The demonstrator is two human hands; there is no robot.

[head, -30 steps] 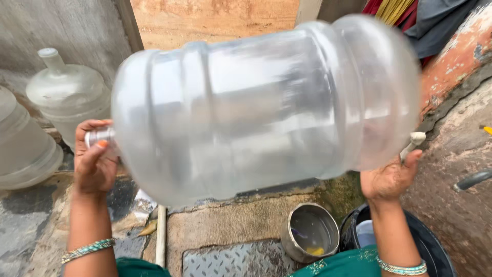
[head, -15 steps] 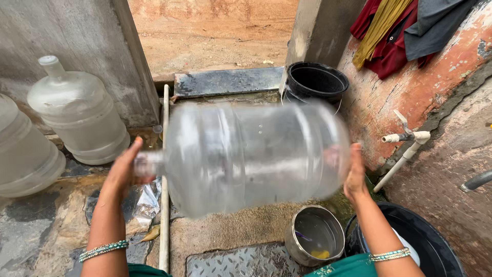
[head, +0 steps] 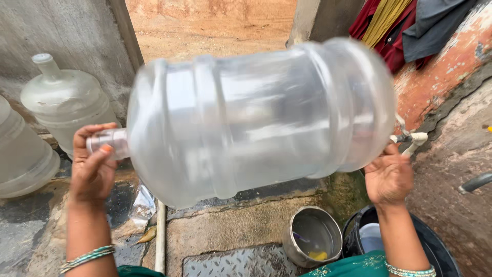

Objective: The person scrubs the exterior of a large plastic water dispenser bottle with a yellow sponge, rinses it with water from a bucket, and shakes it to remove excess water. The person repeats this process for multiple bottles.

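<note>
Both your hands carry the large clear plastic water jug (head: 261,120) sideways, lifted between them; your left hand (head: 93,165) wraps its neck, your right hand (head: 388,177) presses flat against its base; it looks empty, so filling seems left; a steel pot (head: 312,243) sits below your right hand.

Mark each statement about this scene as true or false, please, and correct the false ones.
1. The big clear jug lies sideways in the air. True.
2. The left hand is at the jug's neck. True.
3. The right hand holds the metal pot. False: it supports the jug's base; the pot stands on the ground.
4. The jug is full of water. False: it looks nearly empty.
5. Another jug stands upright by the wall at left. True.
</note>
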